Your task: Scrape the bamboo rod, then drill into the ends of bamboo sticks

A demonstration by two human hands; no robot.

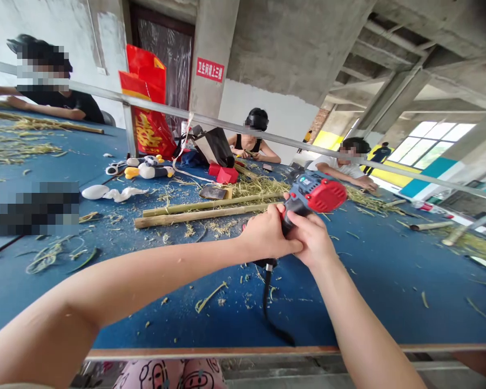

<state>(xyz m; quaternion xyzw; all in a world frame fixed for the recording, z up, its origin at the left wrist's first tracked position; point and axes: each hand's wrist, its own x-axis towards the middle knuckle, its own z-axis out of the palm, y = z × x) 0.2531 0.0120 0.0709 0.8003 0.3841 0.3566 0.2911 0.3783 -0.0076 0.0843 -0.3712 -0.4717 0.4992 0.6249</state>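
A red and dark-blue power drill (pixel 308 192) is held up over the table, its red rear end toward the right. My left hand (pixel 265 232) is closed round its dark handle from the left. My right hand (pixel 314 237) wraps the same handle from the right, its thumb near the top of the grip. Below the hands a black strap (pixel 273 319) hangs from the drill's base toward the table's front edge. Just beyond my left hand, two bamboo poles (pixel 186 217) lie side by side. Part of the handle is hidden by my fingers.
Bamboo shavings (pixel 255 189) litter the blue table (pixel 372 302). Plush toys (pixel 148 168), a white bag (pixel 95 192) and a red bag (pixel 152 127) stand farther back. A metal rail (pixel 210 119) crosses behind. Several people sit beyond it.
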